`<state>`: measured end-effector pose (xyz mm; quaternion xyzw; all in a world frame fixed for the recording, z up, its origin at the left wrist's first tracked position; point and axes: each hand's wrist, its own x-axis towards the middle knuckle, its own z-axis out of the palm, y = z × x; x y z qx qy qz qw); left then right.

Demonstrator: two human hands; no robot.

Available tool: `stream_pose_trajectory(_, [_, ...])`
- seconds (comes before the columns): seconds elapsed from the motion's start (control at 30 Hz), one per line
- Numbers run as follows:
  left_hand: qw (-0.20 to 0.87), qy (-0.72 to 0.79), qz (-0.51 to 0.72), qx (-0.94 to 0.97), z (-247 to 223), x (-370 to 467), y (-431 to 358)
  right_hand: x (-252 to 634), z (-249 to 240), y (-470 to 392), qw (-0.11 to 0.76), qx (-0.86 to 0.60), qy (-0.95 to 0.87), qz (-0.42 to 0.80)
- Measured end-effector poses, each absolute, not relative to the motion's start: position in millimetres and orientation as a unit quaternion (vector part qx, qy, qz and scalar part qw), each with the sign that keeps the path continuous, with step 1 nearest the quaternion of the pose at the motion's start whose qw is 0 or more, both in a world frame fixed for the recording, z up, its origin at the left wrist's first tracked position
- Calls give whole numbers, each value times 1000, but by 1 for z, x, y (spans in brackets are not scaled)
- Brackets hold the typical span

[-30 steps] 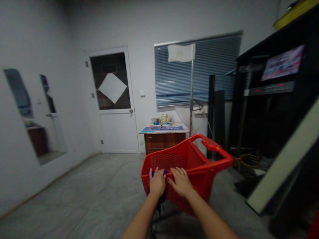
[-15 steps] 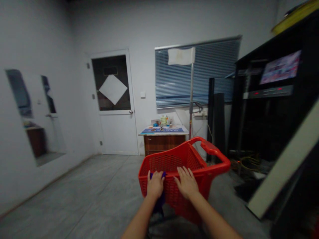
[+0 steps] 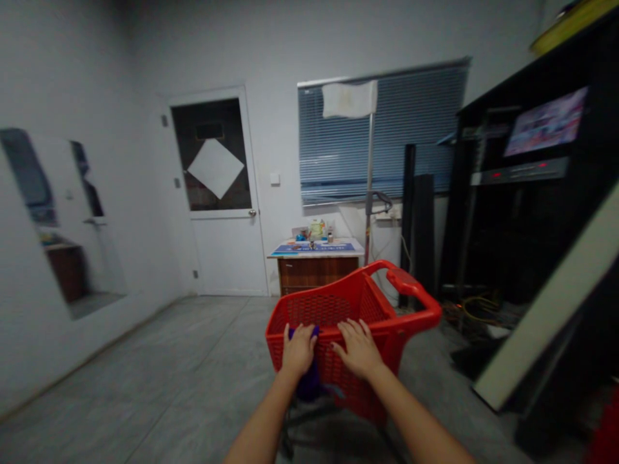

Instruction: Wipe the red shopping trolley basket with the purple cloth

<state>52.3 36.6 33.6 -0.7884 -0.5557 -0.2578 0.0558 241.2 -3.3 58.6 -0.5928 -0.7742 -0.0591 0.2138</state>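
The right hand (image 3: 358, 353) has shifted away from the left hand (image 3: 298, 353) along the near rim of the red shopping cart (image 3: 334, 368), ahead. It lies loosely spread; the left clasps purple cloth (image 3: 310, 385). Lopsided pushing could swing the cart.

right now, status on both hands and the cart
Left hand on purple cloth, grip unclear. Right hand open on cart. Cart upright, desk beyond it.

Both forearms (image 3: 264, 415) outstretched — left hand (image 3: 298, 351) palm-down, slightly bent — right hand (image 3: 358, 349) flatter, thumb apart.
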Motion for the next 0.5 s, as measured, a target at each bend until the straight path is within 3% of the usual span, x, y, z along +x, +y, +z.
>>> stream_pose_trajectory(0.23, [34, -519, -261, -813, 40, 73, 30, 239, 60, -5, 206, -592, -777, -58])
stream_pose_trajectory(0.5, [98, -513, -271, -808, 30, 73, 33, 243, 61, -5, 208, -578, -787, -50])
